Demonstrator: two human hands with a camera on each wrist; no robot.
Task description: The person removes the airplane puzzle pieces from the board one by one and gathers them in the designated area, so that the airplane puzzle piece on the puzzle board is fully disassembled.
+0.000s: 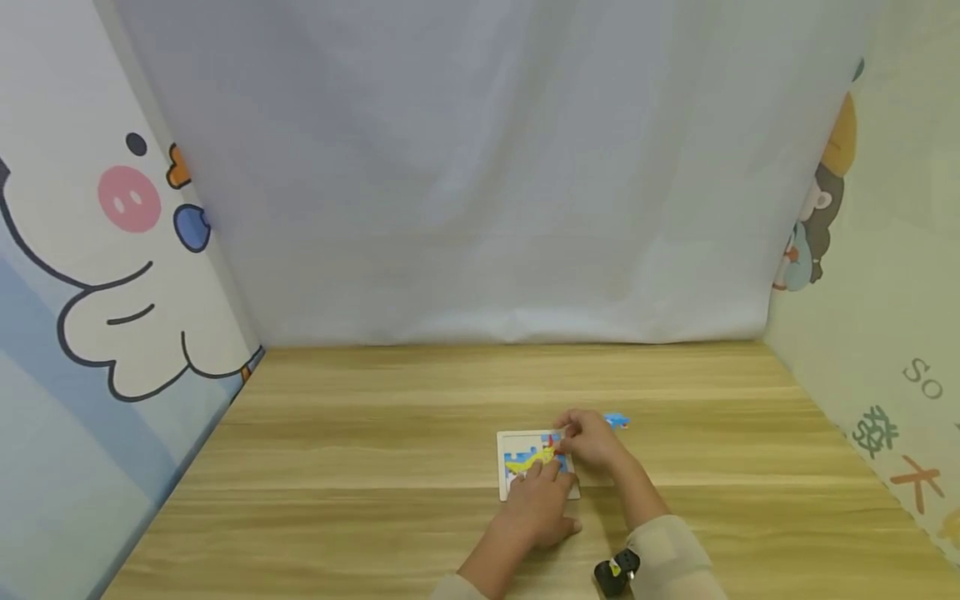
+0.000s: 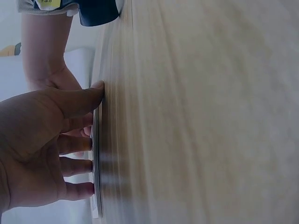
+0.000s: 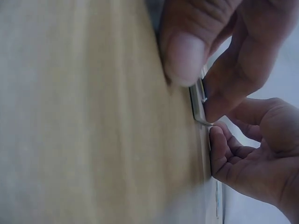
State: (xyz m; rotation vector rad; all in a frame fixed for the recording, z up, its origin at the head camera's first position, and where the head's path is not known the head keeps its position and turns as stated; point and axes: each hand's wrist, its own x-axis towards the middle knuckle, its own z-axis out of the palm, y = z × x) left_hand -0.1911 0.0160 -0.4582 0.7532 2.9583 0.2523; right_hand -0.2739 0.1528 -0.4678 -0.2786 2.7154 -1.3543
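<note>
A small square jigsaw puzzle board [image 1: 501,475] with a pale frame lies on the table, part-filled with blue and yellow pieces. My left hand [image 1: 536,504] rests on its lower part with fingers extended; in the left wrist view those fingertips press the board [image 2: 96,205] from above. At the board's upper right corner is my right hand [image 1: 592,437], fingers curled. Between its thumb [image 3: 187,58] and a finger in the right wrist view shows a thin, grey-edged puzzle piece [image 3: 198,105]. Its printed face is hidden by the hand.
A loose blue puzzle piece [image 1: 617,421] lies on the wooden table [image 1: 360,433] just beyond the right hand. A black device [image 1: 617,573] is worn at the right wrist. A grey-white curtain [image 1: 465,208] hangs behind the table, with printed panels at both sides.
</note>
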